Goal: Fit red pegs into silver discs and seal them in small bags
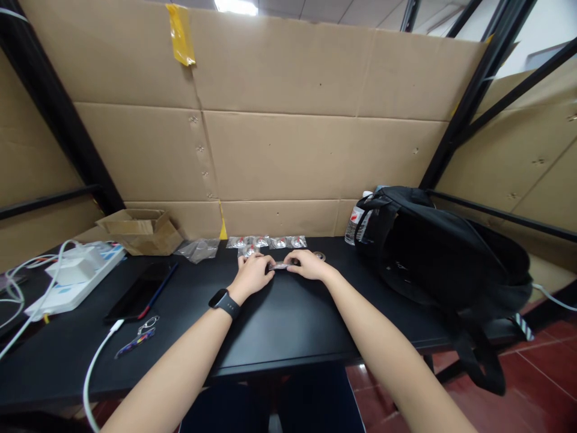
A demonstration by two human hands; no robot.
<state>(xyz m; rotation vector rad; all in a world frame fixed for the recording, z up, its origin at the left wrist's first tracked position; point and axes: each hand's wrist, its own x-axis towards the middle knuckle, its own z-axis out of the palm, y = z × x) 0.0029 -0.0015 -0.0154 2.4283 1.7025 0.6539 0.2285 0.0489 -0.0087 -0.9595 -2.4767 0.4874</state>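
Shiny packet [280,266] is between the two hands, near the back of the black table [293,337]. Fingers of the left hand [250,276] (the one with a dark watch [224,303]) pinch one end, and fingers of the right hand [310,265] pinch the other. I can't tell if it touches the table. Small clear bags [297,242] with bits of red lie just behind. Further right, a bottle [353,227] stands by a big black backpack [444,252].

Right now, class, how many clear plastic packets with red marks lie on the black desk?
5 visible: leftmost packet, second packet, third packet, rightmost packet near the brown cardboard wall; nearer packet just beyond the bare left hand. It may hide others.
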